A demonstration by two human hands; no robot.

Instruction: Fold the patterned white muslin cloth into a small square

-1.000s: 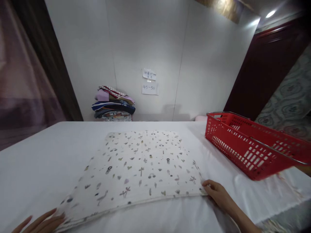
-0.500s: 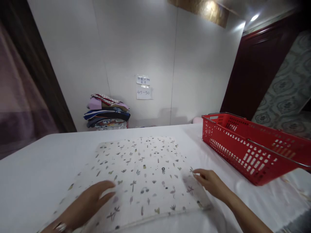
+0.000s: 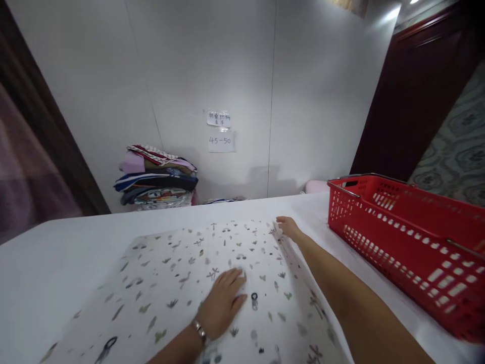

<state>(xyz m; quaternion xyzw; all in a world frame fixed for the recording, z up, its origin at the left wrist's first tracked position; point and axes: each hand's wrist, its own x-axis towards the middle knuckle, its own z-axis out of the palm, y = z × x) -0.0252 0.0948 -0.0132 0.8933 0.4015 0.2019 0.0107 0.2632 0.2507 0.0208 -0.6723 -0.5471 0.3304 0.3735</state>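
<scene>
A white cloth (image 3: 178, 293) printed with small palms, rainbows, birds and plants lies spread over the white table. My left hand (image 3: 223, 303) rests palm down near the middle of it, fingers extended and thumb apart, with a metal bracelet at the wrist. My right hand (image 3: 290, 227) reaches to the cloth's far right corner and appears to pinch it there, though the fingertips are partly hidden. Along my right forearm, the cloth's right side is raised and creased. The near edge runs out of view.
A red plastic basket (image 3: 382, 222) with wire handles stands on the table (image 3: 87, 253) at the right. Folded fabrics (image 3: 159, 177) are stacked behind the table's far edge at the left. Two paper signs (image 3: 220, 139) hang on the white wall. A pinkish item (image 3: 316, 187) shows beyond the far edge.
My left hand has moved right and forward onto the middle of the cloth. My right hand has gone from the cloth's right side to its far right corner. The right side now lifts.
</scene>
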